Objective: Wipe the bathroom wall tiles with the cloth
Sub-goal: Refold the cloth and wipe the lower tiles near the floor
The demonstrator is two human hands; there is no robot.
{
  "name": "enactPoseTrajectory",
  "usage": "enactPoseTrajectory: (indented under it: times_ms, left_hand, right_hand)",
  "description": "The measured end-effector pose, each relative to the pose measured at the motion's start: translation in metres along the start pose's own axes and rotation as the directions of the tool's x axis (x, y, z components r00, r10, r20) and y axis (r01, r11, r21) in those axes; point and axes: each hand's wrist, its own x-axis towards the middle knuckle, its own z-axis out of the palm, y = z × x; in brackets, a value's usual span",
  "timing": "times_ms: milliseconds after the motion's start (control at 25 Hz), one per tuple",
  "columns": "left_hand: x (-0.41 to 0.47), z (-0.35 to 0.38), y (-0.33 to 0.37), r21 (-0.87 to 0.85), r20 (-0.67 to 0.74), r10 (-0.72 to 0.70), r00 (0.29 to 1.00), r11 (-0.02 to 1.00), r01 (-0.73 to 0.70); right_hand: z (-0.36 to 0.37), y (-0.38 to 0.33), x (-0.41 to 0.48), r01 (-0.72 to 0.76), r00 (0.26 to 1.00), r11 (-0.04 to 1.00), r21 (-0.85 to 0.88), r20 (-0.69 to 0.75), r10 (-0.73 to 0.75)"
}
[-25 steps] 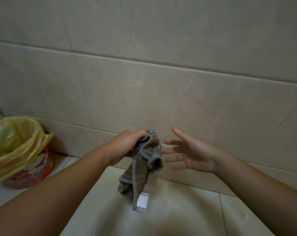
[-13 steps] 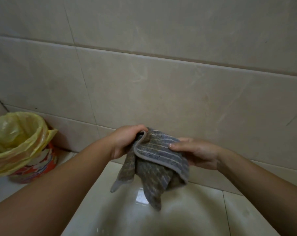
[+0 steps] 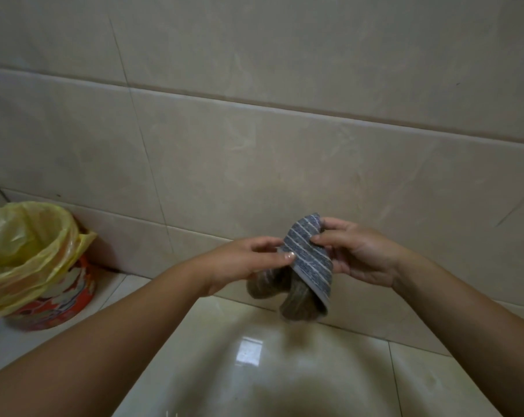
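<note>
**Cloth held in both hands, in front of the lower wall**

Nearest the camera, two bare forearms reach forward over the glossy pale floor [image 3: 329, 374], which carries a bright square reflection.

The left hand [image 3: 242, 263] grips the left edge of the cloth [image 3: 310, 261]. Its fingers [image 3: 280, 256] are curled, with the thumb pressed on the striped face. The right hand [image 3: 364, 255] grips the right edge and upper corner. Its fingers [image 3: 329, 236] are bent, pinching the fabric between thumb and fingertips.

The cloth is grey-blue with thin pale stripes. It is bunched and partly rolled, with a brownish underside hanging in two loose folds below the hands. It hangs in the air above the floor, level with the lowest course of tiles. Whether it touches the wall cannot be told.

To the left, well apart from the hands, a round bin [image 3: 59, 302] with an orange-red pattern stands on the floor close to the wall. A yellow plastic bag [image 3: 26, 245] lines the bin and folds over its rim. It blocks the view of the wall foot behind it.

Farthest away, the wall tiles [image 3: 284, 164] are large, beige and faintly veined, divided by darker grout lines.
</note>
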Motion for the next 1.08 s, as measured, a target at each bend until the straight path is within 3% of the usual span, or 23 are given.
enactPoseTrajectory:
  times_ms: [200, 280, 360, 480, 560, 640, 680, 720, 760, 800, 840, 880, 920, 960, 1000, 1080]
  left_hand:
    - [0.009, 0.012, 0.0, -0.076, -0.119, 0.078, 0.99, 0.993, -0.087]
    - [0.009, 0.014, 0.001, -0.07, -0.063, 0.048, 0.997, 0.996, -0.053]
    - [0.007, 0.017, 0.001, -0.103, 0.012, 0.063, 0.998, 0.993, -0.061]
    - [0.008, 0.021, -0.004, -0.17, 0.145, 0.149, 0.978, 0.978, -0.124]
    - [0.006, 0.024, -0.006, -0.259, 0.174, 0.127, 0.977, 0.963, -0.079]
    - [0.003, 0.021, -0.005, -0.479, 0.193, 0.077, 0.978, 0.878, 0.026]
    - [0.003, 0.019, -0.006, -0.592, 0.218, 0.053, 0.975, 0.801, 0.089]
    - [0.002, 0.016, -0.007, -0.665, 0.23, 0.036, 0.973, 0.735, 0.13]
    - [0.003, 0.014, -0.01, -0.699, 0.239, 0.023, 0.971, 0.698, 0.155]
    - [0.002, 0.011, -0.012, -0.717, 0.237, 0.001, 0.971, 0.675, 0.174]
    - [0.0, 0.01, -0.011, -0.733, 0.246, -0.008, 0.969, 0.652, 0.191]
    - [-0.002, 0.011, -0.011, -0.745, 0.251, -0.017, 0.968, 0.635, 0.205]
    - [-0.003, 0.012, -0.01, -0.747, 0.264, -0.018, 0.964, 0.629, 0.216]
    - [-0.004, 0.012, -0.01, -0.744, 0.271, -0.023, 0.962, 0.629, 0.225]
    - [-0.004, 0.011, -0.011, -0.747, 0.282, -0.017, 0.959, 0.623, 0.231]
    - [-0.007, 0.001, -0.016, -0.797, 0.287, -0.024, 0.958, 0.549, 0.252]
  right_hand:
    - [0.019, -0.003, 0.001, 0.042, 0.976, 0.968, -0.247, -0.195, -0.092]
    - [0.024, -0.005, 0.001, 0.039, 0.951, 0.901, -0.431, -0.262, -0.166]
    - [0.027, -0.004, 0.004, 0.044, 0.939, 0.888, -0.458, -0.284, -0.192]
    - [0.032, -0.005, 0.004, -0.01, 0.941, 0.934, -0.357, -0.32, -0.113]
    - [0.035, -0.015, -0.002, -0.06, 0.981, 0.995, -0.084, -0.189, 0.043]
    - [0.036, -0.026, -0.007, -0.073, 0.996, 0.989, 0.127, -0.044, 0.079]
    - [0.034, -0.03, -0.006, -0.007, 0.996, 0.999, 0.043, -0.089, 0.011]
    - [0.031, -0.032, -0.006, 0.07, 0.973, 0.978, -0.197, -0.201, -0.11]
    - [0.025, -0.032, -0.005, 0.081, 0.915, 0.862, -0.501, -0.306, -0.264]
    - [0.02, -0.031, -0.006, 0.031, 0.881, 0.737, -0.676, -0.329, -0.339]
    - [0.016, -0.028, -0.006, -0.037, 0.921, 0.691, -0.721, -0.293, -0.257]
    - [0.013, -0.022, -0.006, -0.126, 0.97, 0.743, -0.657, -0.24, -0.048]
    - [0.012, -0.015, -0.006, -0.254, 0.966, 0.824, -0.507, -0.167, 0.195]
    - [0.012, -0.008, -0.005, -0.338, 0.941, 0.873, -0.352, -0.09, 0.327]
    - [0.009, -0.003, -0.003, -0.348, 0.938, 0.913, -0.212, -0.065, 0.342]
    - [-0.001, 0.0, 0.003, -0.294, 0.942, 0.954, -0.064, -0.187, 0.278]
